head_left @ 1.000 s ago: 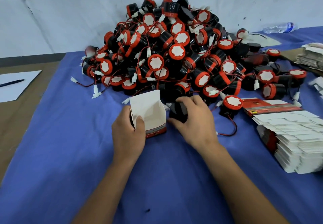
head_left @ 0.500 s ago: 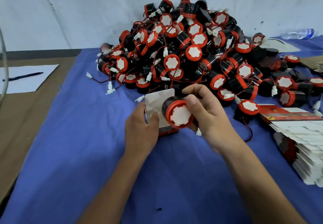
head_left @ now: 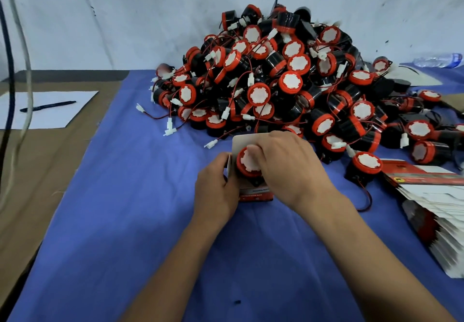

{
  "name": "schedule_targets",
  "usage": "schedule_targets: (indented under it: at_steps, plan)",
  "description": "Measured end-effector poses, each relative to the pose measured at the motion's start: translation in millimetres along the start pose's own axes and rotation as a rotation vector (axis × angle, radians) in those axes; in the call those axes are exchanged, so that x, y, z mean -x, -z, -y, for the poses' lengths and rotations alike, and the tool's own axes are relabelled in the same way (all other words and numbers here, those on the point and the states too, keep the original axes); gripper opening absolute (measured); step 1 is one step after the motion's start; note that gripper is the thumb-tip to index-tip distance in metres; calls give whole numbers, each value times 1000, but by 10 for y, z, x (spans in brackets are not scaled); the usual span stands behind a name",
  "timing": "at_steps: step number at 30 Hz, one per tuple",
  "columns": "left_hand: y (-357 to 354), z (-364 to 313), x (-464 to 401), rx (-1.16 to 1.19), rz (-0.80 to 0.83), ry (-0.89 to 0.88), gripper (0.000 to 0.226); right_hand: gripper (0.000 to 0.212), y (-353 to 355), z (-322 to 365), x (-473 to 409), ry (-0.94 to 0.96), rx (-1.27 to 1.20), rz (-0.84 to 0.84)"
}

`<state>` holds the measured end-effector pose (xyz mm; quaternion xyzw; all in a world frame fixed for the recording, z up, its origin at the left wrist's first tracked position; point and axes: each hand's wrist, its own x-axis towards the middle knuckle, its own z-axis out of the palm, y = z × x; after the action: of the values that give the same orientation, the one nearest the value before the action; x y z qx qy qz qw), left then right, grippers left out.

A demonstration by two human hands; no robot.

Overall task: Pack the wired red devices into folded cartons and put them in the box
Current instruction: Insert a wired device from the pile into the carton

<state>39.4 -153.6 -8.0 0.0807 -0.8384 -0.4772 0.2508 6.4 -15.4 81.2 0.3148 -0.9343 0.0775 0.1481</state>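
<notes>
At frame centre, we are gripping the open carton [head_left: 253, 191] with our left hand [head_left: 217, 188], fingers curled round its side. Our right hand [head_left: 288, 168] is grasping a red device [head_left: 247, 162], seating it in the carton mouth, just below the device pile [head_left: 288, 75] on the bench [head_left: 125, 221].

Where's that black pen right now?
The black pen lies on a white sheet of paper at the far left of the head view, left of the blue cloth.
</notes>
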Motion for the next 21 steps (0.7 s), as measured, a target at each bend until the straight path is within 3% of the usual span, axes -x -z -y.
schedule_targets:
  at_steps: [3,5,11,16,21]
  plan:
    - [-21,25,9,-62,-13,-4,17,47,51,15,50,5,-218,147]
    - [-11,38,12,-80,-19,-15,23,56,42,12,63,29,-159,208]
    - [16,20,1,-31,-24,-36,30,47,65,-25,65,81,-81,144]
    - [21,41,-16,26,15,17,37,52,72,-7,39,147,76,167]
    - [46,27,-32,125,52,23,13,37,-74,15,176,130,-90,143]
